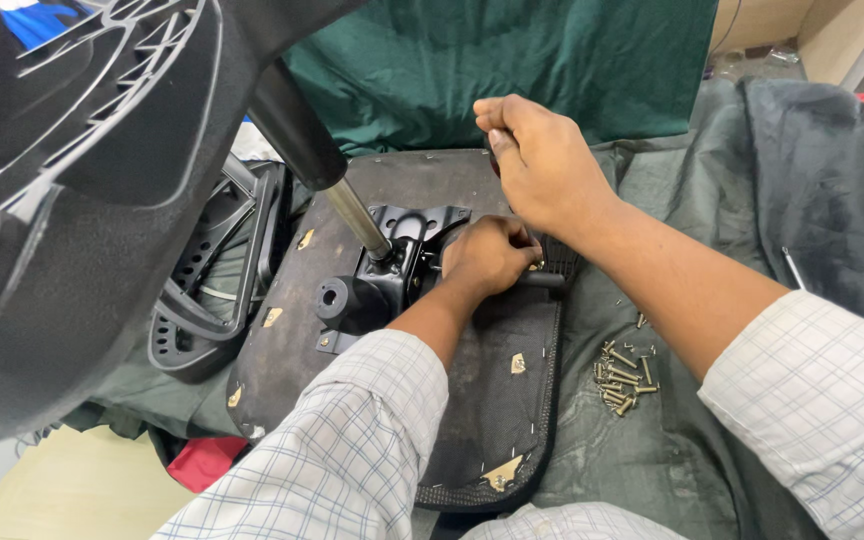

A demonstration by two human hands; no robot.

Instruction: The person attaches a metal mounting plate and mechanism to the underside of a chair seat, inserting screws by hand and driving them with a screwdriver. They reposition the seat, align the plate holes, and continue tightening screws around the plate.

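Note:
An upturned office chair seat lies in front of me, its dark underside up. A black metal tilt mechanism is on it, with a grey gas-lift column rising up and left. My left hand is closed on a black lever at the mechanism's right side. Just above it, my right hand is closed around the top of a thin dark tool, mostly hidden by the fingers.
A black chair base fills the upper left, close to the camera. A black plastic backrest frame lies left of the seat. Several brass bolts sit on dark cloth to the right. Green cloth hangs behind.

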